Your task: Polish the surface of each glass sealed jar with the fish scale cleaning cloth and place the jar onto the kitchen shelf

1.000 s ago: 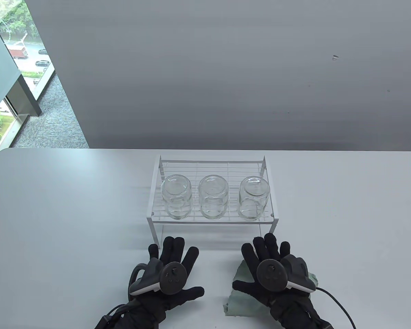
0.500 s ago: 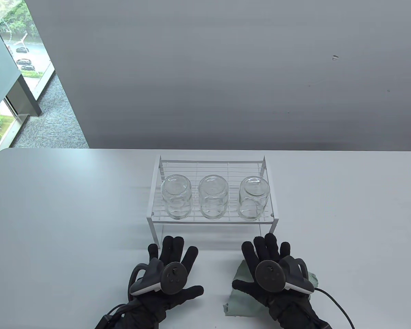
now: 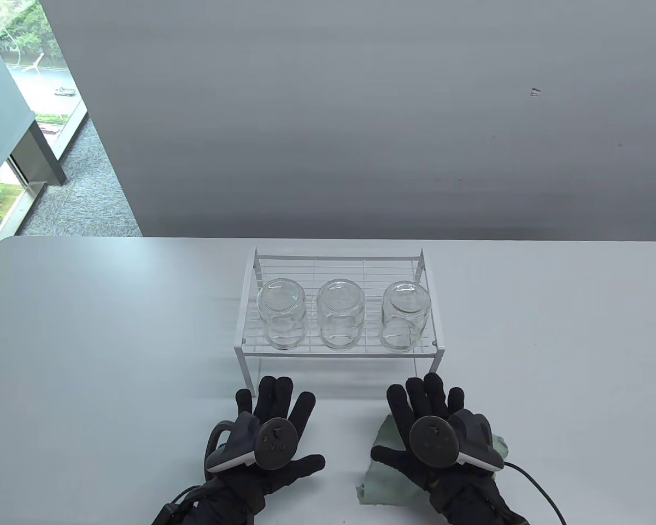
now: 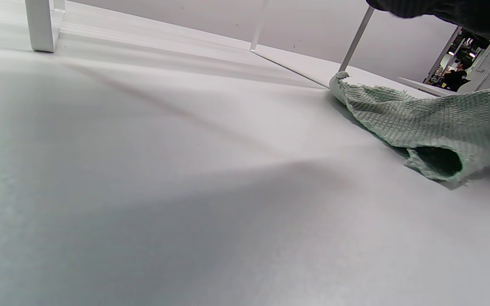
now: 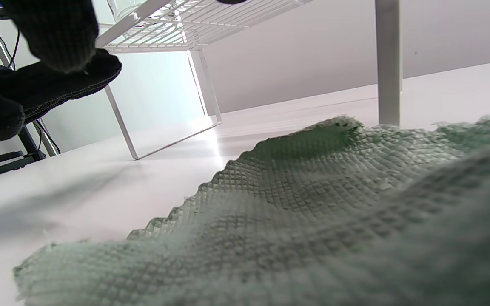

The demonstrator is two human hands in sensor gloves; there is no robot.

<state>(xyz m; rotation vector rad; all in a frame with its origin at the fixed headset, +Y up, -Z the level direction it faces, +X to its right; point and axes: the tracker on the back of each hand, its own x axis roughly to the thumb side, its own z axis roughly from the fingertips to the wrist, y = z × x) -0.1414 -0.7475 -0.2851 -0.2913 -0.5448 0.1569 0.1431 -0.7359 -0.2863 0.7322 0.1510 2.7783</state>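
Change: nothing moves since earlier frame.
Left hand (image 3: 268, 437): spread flat, table (image 3: 87, 355).
Right hand (image 3: 432, 432): spread, on cloth (image 3: 385, 476).
Jars (image 3: 339, 314): three, inverted, on shelf (image 3: 336, 350).

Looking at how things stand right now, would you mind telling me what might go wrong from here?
1. The three jars stand near the front edge of the wire shelf, just beyond both hands; a careless lift of the right hand or left hand might knock one off.
2. The green cloth lies rumpled under the right hand and could drag along when it withdraws.
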